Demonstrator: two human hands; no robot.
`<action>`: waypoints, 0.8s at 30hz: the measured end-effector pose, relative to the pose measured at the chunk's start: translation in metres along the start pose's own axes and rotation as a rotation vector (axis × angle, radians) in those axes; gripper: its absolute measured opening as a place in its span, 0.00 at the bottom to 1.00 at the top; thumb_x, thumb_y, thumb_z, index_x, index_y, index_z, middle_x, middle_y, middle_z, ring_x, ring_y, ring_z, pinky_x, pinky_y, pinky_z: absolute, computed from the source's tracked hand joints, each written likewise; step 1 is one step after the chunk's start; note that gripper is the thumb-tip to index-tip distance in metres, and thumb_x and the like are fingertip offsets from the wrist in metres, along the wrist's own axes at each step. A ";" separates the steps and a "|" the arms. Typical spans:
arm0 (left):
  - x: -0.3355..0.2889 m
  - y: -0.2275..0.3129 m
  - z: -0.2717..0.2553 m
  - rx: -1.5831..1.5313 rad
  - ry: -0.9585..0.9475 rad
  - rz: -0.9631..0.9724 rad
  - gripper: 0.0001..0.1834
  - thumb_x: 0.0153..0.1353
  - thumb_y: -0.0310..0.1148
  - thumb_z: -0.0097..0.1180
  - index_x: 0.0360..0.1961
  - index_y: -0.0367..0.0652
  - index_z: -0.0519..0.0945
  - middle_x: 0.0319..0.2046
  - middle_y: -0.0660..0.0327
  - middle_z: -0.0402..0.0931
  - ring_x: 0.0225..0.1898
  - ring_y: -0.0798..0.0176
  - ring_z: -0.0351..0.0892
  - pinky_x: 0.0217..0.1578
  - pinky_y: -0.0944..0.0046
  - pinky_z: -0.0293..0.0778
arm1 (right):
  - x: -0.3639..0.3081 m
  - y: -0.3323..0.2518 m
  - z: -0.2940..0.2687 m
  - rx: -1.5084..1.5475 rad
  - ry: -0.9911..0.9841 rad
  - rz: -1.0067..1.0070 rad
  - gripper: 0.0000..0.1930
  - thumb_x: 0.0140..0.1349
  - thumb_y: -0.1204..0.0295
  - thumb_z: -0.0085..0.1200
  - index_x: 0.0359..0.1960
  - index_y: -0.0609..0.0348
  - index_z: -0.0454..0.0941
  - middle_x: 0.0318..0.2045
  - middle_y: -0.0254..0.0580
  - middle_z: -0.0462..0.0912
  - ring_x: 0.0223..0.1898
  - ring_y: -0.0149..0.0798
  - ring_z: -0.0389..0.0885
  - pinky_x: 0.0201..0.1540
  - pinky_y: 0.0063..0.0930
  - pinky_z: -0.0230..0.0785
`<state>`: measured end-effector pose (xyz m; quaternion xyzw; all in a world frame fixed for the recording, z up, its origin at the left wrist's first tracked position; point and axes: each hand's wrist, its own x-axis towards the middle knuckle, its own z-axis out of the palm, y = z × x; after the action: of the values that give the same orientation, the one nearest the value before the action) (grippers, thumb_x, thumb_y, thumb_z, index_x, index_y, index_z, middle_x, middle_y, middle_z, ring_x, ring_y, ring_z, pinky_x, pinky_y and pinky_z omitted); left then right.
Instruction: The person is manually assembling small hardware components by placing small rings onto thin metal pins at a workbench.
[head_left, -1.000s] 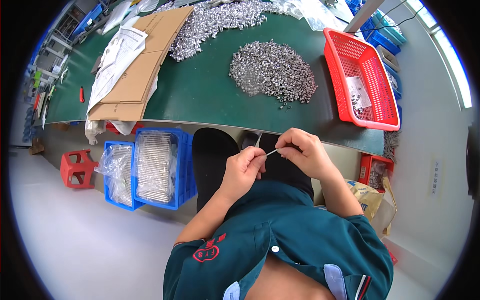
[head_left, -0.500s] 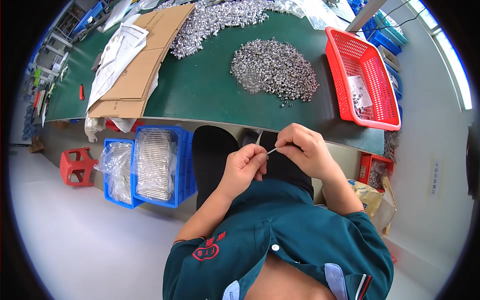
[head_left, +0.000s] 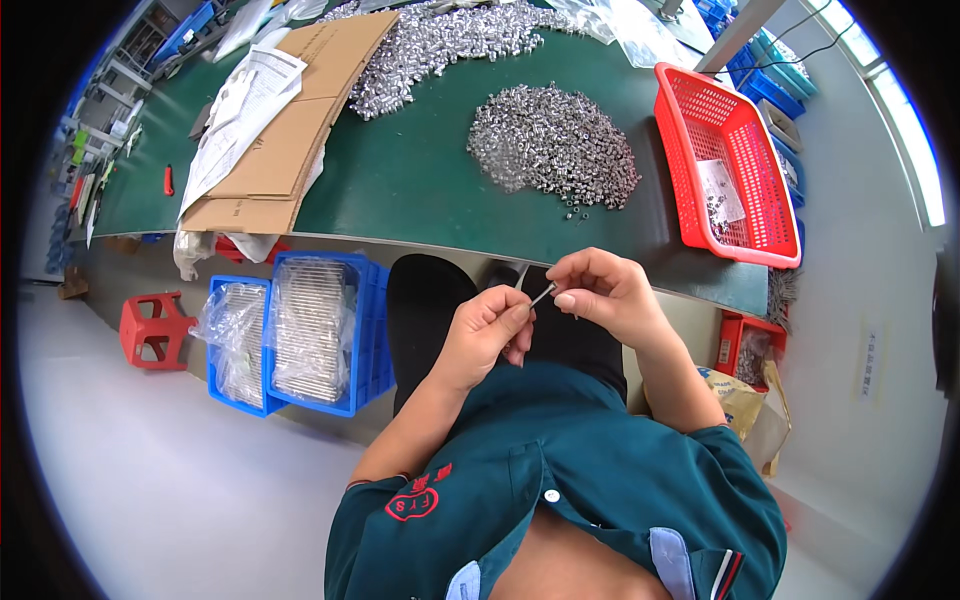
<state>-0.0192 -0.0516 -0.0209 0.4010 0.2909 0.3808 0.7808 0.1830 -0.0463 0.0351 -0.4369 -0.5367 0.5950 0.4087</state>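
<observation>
Above my lap, my left hand (head_left: 490, 332) is closed in a pinch around a thin metal rod (head_left: 541, 296) that slants up to the right. At the rod's upper end, my right hand (head_left: 610, 298) holds a small metal ring (head_left: 553, 287) between thumb and forefinger. The fingertips partly cover the ring, so I cannot tell whether it sits around the rod or only against its end. Beyond my hands, on the green table (head_left: 400, 190), lies a heap of small metal rings (head_left: 555, 145).
A red plastic basket (head_left: 675, 150) stands on the table's right. Further back spreads a bigger pile of shiny metal pieces (head_left: 440, 45). Flat cardboard (head_left: 300, 120) with papers lies left. Below are blue crates (head_left: 375, 340) of metal rods and a red stool (head_left: 155, 330).
The right thumb and forefinger have parted a little and shifted, so the small ring at the rod's end now shows. My left hand keeps its pinch. The view has shifted slightly.
</observation>
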 end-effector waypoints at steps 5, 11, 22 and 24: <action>-0.001 0.003 0.003 0.118 0.045 -0.006 0.09 0.67 0.33 0.49 0.34 0.38 0.74 0.19 0.64 0.72 0.17 0.74 0.69 0.18 0.75 0.66 | 0.002 0.004 0.000 -0.040 0.024 0.072 0.05 0.58 0.80 0.57 0.36 0.66 0.77 0.30 0.36 0.80 0.30 0.25 0.78 0.33 0.21 0.73; -0.004 0.010 0.002 0.107 -0.013 -0.057 0.10 0.67 0.34 0.50 0.35 0.37 0.75 0.19 0.63 0.73 0.17 0.73 0.70 0.18 0.76 0.66 | 0.001 -0.002 0.002 -0.500 -0.038 -0.355 0.04 0.55 0.84 0.55 0.33 0.68 0.77 0.27 0.37 0.78 0.25 0.26 0.77 0.27 0.19 0.71; 0.003 0.001 0.003 -0.062 0.002 -0.041 0.11 0.66 0.35 0.52 0.36 0.36 0.72 0.21 0.57 0.75 0.20 0.65 0.75 0.23 0.67 0.74 | 0.000 0.008 0.009 -0.346 -0.001 -0.107 0.10 0.54 0.82 0.58 0.40 0.64 0.80 0.28 0.35 0.81 0.29 0.25 0.76 0.34 0.21 0.70; 0.003 -0.002 0.001 -0.142 0.020 -0.017 0.10 0.66 0.35 0.51 0.35 0.37 0.72 0.22 0.56 0.76 0.20 0.64 0.75 0.24 0.66 0.75 | 0.005 0.002 0.002 -0.625 0.012 -0.249 0.12 0.52 0.82 0.59 0.40 0.61 0.81 0.26 0.38 0.78 0.28 0.29 0.77 0.33 0.22 0.70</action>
<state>-0.0163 -0.0501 -0.0229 0.3383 0.2744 0.3977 0.8075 0.1794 -0.0424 0.0329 -0.4754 -0.7402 0.3446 0.3276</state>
